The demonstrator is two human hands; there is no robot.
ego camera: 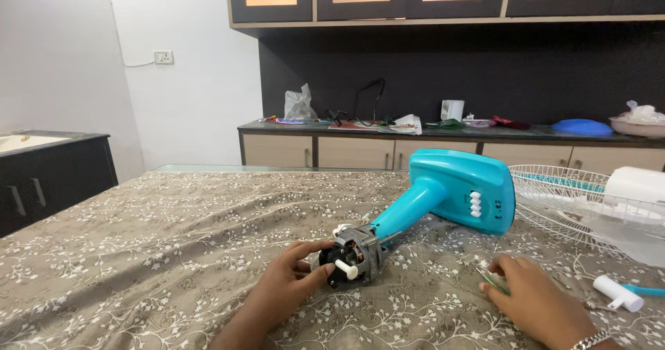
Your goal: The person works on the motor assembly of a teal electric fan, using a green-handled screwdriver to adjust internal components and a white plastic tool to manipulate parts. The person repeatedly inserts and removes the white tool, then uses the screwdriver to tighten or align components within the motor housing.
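A turquoise fan stand [454,192] lies on its side on the patterned tablecloth [173,239], its bare grey motor [355,253] pointing toward me. My left hand [287,287] grips the motor's front end, thumb by the white shaft knob [346,269]. My right hand [537,298] rests flat on the cloth to the right, fingers over a thin green-handled tool [493,281]; whether it grips the tool is unclear.
A white wire fan guard [554,201] and a white fan part [634,187] lie at the right. A small white cylinder [618,293] lies near my right hand. A cluttered counter [415,132] runs along the far wall; a dark cabinet [48,177] stands left.
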